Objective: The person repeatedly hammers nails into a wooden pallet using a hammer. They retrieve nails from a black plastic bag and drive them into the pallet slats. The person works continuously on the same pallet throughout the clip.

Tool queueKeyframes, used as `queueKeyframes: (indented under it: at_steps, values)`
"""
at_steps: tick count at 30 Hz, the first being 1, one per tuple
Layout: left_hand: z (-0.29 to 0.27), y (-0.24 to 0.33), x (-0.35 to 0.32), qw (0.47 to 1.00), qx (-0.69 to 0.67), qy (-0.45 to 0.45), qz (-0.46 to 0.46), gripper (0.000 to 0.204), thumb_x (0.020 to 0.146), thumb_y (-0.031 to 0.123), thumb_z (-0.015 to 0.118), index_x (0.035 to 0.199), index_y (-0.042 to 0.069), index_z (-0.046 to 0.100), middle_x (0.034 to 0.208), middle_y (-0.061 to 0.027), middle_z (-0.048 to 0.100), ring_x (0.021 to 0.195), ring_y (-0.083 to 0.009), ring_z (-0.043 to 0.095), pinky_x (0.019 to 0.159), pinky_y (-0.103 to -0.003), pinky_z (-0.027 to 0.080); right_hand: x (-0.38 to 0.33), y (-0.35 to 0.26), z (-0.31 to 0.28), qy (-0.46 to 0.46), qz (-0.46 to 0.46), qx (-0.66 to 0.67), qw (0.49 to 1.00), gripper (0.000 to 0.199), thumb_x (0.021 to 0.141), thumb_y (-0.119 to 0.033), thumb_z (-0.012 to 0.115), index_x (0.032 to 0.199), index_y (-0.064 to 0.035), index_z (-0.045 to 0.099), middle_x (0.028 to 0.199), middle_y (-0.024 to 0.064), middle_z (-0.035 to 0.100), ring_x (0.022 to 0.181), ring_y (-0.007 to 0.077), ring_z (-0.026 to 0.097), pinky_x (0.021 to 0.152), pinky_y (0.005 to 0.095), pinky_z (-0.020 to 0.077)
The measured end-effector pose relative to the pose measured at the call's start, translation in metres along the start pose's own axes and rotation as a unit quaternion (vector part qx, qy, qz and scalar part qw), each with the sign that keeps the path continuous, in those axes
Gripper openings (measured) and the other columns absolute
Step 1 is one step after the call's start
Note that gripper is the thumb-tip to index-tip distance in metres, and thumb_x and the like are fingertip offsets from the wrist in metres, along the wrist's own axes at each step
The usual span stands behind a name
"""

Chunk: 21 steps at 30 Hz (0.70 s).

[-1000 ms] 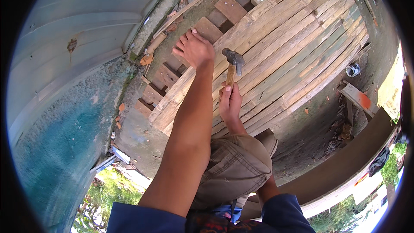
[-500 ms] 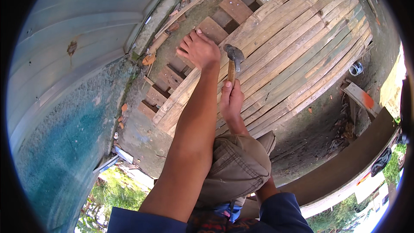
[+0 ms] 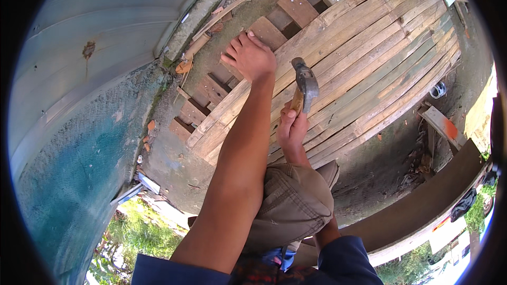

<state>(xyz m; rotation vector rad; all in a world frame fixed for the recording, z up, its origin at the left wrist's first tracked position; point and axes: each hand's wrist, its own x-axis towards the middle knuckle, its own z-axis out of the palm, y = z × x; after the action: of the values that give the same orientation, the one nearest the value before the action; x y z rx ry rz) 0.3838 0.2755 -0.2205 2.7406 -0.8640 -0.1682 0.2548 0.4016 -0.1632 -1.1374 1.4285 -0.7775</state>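
Observation:
My right hand is closed round the wooden handle of a claw hammer. The hammer's dark metal head is raised above a platform of long, pale bamboo strips. My left hand lies over the outer end of a short brown wooden board, at the platform's left edge. Its fingers bend down over the wood and its thumb points away from me; the fingertips are partly hidden. Other short boards stick out from under the bamboo along the same edge.
A metal sheet wall and a rough teal-stained wall stand on the left. Wood scraps lie along the wall's foot. To the right are a small tin can, a plank with an orange patch and a curved low wall.
The hammer and my right hand have shifted right and slightly nearer to me, and the hammer head has turned and tilted. My left hand stays over the board's end as the view shifts slightly.

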Motion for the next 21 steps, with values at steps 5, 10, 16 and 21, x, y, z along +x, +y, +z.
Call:
queueKeyframes:
  at_steps: [5, 10, 16, 21]
  values:
    - [0.001, 0.001, 0.002, 1.000, -0.010, -0.011, -0.006, 0.037, 0.108, 0.028, 0.040, 0.127, 0.006, 0.062, 0.120, -0.0160, 0.060, 0.127, -0.0356, 0.047, 0.120, -0.060, 0.016, 0.023, -0.031, -0.003, -0.008, -0.004, 0.010, 1.000, 0.037, 0.112, -0.035, 0.045, 0.114, -0.0001, 0.057, 0.069, -0.0035, 0.046, 0.058, 0.0054, 0.040, 0.052, 0.0242, 0.0343]
    - [0.004, 0.000, 0.001, 1.000, -0.012, 0.004, -0.003, 0.038, 0.109, 0.029, 0.038, 0.126, 0.006, 0.064, 0.122, -0.0162, 0.060, 0.127, -0.0351, 0.047, 0.119, -0.059, 0.017, 0.063, -0.105, -0.037, -0.120, 0.083, -0.072, 0.987, 0.032, 0.110, -0.024, 0.045, 0.119, 0.0037, 0.058, 0.072, 0.0185, 0.063, 0.065, 0.0314, 0.066, 0.063, 0.0412, 0.0489]
    - [0.004, -0.001, 0.001, 1.000, -0.017, -0.002, 0.000, 0.040, 0.109, 0.029, 0.037, 0.125, 0.005, 0.064, 0.122, -0.0166, 0.060, 0.128, -0.0344, 0.047, 0.119, -0.059, 0.017, 0.104, -0.166, -0.053, -0.275, 0.074, -0.245, 0.927, 0.032, 0.108, -0.023, 0.047, 0.117, 0.0067, 0.056, 0.081, 0.0336, 0.065, 0.086, 0.0551, 0.062, 0.071, 0.0554, 0.0467]
    - [0.002, 0.001, 0.002, 0.999, -0.033, -0.004, -0.009, 0.039, 0.109, 0.028, 0.037, 0.124, 0.004, 0.064, 0.122, -0.0167, 0.060, 0.129, -0.0345, 0.046, 0.119, -0.061, 0.015, 0.110, -0.177, -0.050, -0.324, 0.075, -0.337, 0.881, 0.032, 0.108, -0.023, 0.047, 0.120, 0.0055, 0.054, 0.081, 0.0342, 0.064, 0.085, 0.0541, 0.064, 0.070, 0.0557, 0.0460]
